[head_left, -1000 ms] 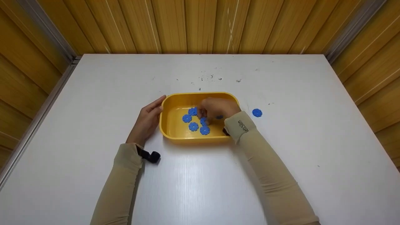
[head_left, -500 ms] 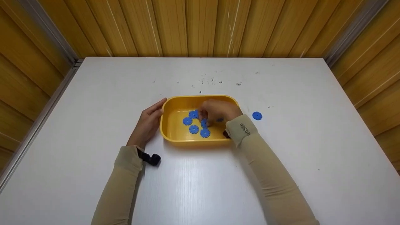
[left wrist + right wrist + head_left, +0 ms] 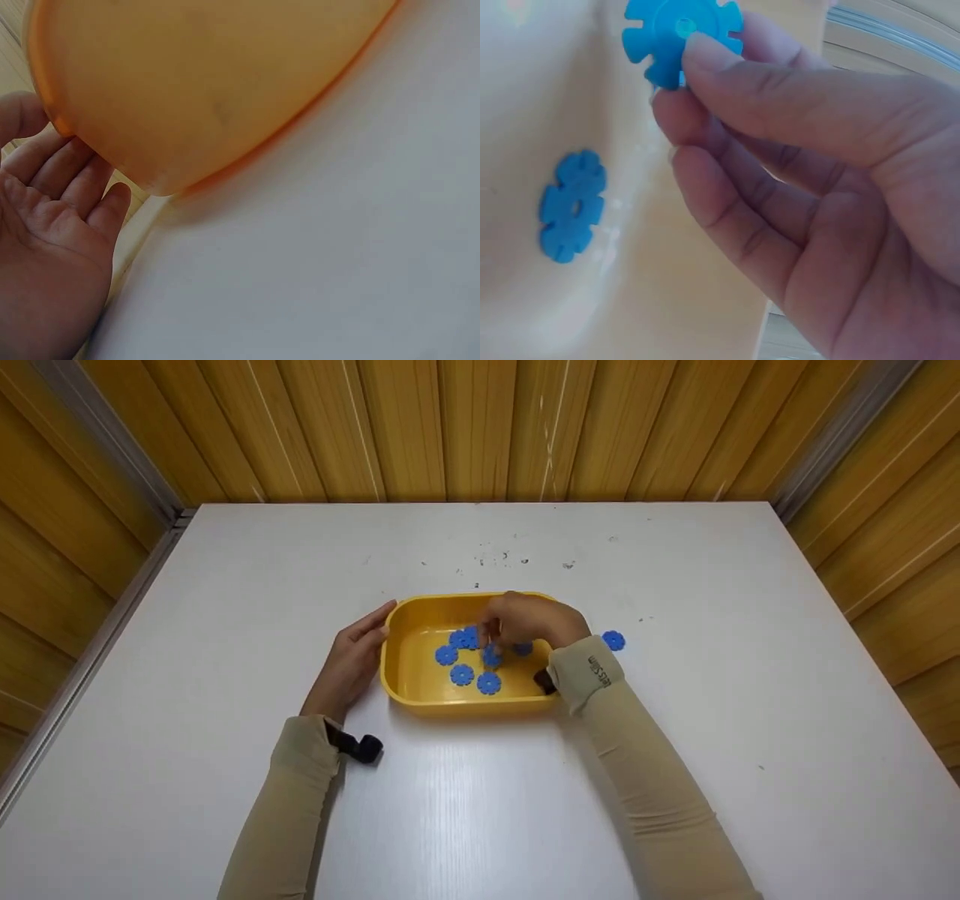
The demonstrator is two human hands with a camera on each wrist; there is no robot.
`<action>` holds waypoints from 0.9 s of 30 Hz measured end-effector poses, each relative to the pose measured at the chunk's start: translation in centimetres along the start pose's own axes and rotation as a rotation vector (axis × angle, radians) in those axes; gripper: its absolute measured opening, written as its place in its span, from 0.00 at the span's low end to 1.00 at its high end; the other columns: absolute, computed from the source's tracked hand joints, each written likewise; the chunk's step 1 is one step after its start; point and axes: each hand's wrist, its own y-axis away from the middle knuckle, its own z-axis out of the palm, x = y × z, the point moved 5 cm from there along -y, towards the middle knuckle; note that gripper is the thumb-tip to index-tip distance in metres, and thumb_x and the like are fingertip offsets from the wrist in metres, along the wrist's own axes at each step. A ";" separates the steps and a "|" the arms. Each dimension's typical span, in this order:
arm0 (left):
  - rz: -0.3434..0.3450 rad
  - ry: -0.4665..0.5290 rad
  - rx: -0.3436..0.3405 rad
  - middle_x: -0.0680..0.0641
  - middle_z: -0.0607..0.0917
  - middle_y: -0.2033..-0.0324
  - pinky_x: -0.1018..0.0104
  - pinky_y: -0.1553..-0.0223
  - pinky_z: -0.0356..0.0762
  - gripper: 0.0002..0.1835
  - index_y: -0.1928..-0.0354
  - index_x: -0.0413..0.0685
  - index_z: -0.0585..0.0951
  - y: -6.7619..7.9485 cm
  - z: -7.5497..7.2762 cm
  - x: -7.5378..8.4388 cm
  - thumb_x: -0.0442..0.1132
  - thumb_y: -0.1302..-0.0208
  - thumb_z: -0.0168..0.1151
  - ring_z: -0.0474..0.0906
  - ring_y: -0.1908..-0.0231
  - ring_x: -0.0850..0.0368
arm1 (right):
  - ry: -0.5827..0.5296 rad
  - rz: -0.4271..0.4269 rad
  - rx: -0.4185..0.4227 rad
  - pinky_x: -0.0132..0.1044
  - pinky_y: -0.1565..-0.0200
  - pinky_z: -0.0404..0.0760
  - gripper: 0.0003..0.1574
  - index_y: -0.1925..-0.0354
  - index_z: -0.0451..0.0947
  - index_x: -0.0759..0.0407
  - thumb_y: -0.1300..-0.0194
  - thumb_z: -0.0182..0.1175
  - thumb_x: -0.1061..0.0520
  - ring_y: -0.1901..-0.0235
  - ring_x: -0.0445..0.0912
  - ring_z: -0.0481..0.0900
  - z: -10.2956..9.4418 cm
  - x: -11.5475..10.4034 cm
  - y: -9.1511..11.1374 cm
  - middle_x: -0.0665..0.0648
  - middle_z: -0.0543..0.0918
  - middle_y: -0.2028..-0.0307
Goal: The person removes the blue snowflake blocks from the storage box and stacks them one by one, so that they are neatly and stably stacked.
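Note:
A yellow plastic tray (image 3: 412,682) stands mid-table with several blue notched snowflake discs (image 3: 462,675) on its floor. My left hand (image 3: 352,660) rests against the tray's left end, fingers fairly straight along the outer wall and thumb at the rim. Inside the tray's right half, my right hand (image 3: 529,622) pinches one blue snowflake disc (image 3: 660,37) between thumb and fingertips. Another snowflake disc (image 3: 574,206) lies beside that hand in the right wrist view. The left wrist view shows the outside of the tray (image 3: 217,82), hiding what is in it.
One loose blue snowflake disc (image 3: 613,640) lies on the white table (image 3: 720,697), right of the tray. Yellow slatted walls (image 3: 480,435) close in the back and both sides. Black wrist cameras (image 3: 367,748) sit at the sleeve cuffs.
My right hand has shifted slightly right and away from me relative to the tray, still at the same disc. My left hand stays at the tray's end; the head view has tilted a little.

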 end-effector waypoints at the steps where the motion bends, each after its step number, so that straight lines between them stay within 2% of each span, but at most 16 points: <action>1: 0.000 0.001 -0.001 0.49 0.64 0.22 0.64 0.22 0.60 0.28 0.23 0.45 0.64 0.0 0.0 0.0 0.33 0.22 0.47 0.57 0.21 0.58 | -0.006 -0.010 0.008 0.36 0.58 0.83 0.08 0.60 0.87 0.54 0.34 0.67 0.66 0.64 0.49 0.80 -0.2 -0.1 0.1 0.55 0.86 0.59; 6: 0.002 -0.001 -0.004 0.48 0.64 0.22 0.65 0.23 0.61 0.28 0.23 0.45 0.64 -0.1 -0.3 0.0 0.33 0.22 0.47 0.58 0.21 0.58 | -0.018 -0.054 0.043 0.42 0.48 0.84 0.10 0.56 0.88 0.56 0.33 0.66 0.65 0.60 0.50 0.82 -1.1 -0.3 1.0 0.56 0.88 0.57; 14: 0.001 0.001 -0.010 0.48 0.65 0.22 0.65 0.23 0.62 0.28 0.23 0.45 0.64 -0.1 -0.4 -0.2 0.34 0.22 0.48 0.58 0.21 0.57 | -0.056 -0.077 0.078 0.43 0.45 0.86 0.11 0.51 0.87 0.59 0.31 0.64 0.64 0.56 0.52 0.85 -2.2 -0.1 2.1 0.57 0.89 0.54; 27: 0.015 0.019 -0.030 0.47 0.63 0.22 0.63 0.21 0.58 0.28 0.22 0.43 0.63 -0.3 -0.1 0.1 0.34 0.22 0.48 0.56 0.21 0.57 | -0.074 -0.113 0.185 0.45 0.45 0.88 0.12 0.51 0.87 0.63 0.32 0.64 0.66 0.55 0.52 0.87 -4.0 1.4 4.2 0.60 0.90 0.55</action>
